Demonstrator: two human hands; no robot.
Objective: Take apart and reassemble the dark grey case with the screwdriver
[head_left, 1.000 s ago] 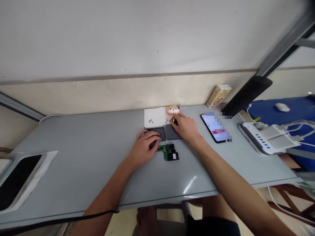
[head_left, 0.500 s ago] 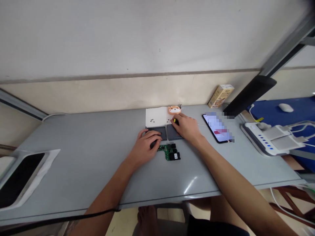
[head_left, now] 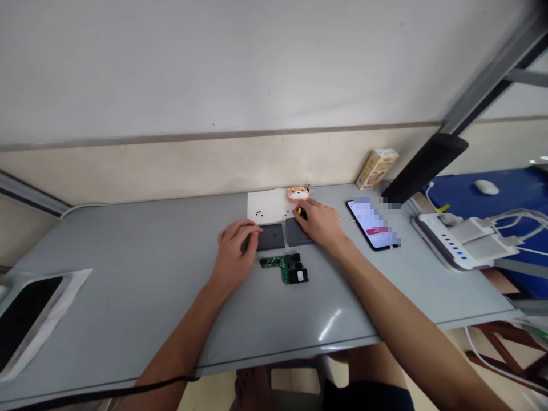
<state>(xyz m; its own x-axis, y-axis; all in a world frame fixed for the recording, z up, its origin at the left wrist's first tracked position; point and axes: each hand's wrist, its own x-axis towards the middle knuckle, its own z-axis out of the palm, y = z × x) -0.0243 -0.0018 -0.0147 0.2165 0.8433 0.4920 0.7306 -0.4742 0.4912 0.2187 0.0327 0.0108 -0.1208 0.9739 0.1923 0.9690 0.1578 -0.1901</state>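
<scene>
My left hand (head_left: 235, 242) has its fingers curled over the left edge of a flat dark grey cover (head_left: 272, 237), gripping it there. My right hand (head_left: 321, 222) is closed round a small black-and-yellow screwdriver (head_left: 302, 213), mostly hidden by the fingers. That hand rests over a second dark grey casing half (head_left: 295, 232) with vent slots along its near side. In front of the two casing parts lies a green circuit board (head_left: 286, 267) with black connectors. Behind them, several tiny black screws (head_left: 259, 213) sit on a white sheet of paper (head_left: 269, 200).
An orange animal-faced item (head_left: 297, 194) stands at the paper's back edge. To the right are a lit phone (head_left: 372, 225), a food box (head_left: 377, 168), a black upright object (head_left: 426, 165) and a charging power strip (head_left: 454, 242). A dark device (head_left: 29, 319) lies far left.
My left hand has drawn back leftward from over the cover to its left edge, uncovering more of the cover and circuit board. My right hand keeps its hold. The view has shifted slightly.
</scene>
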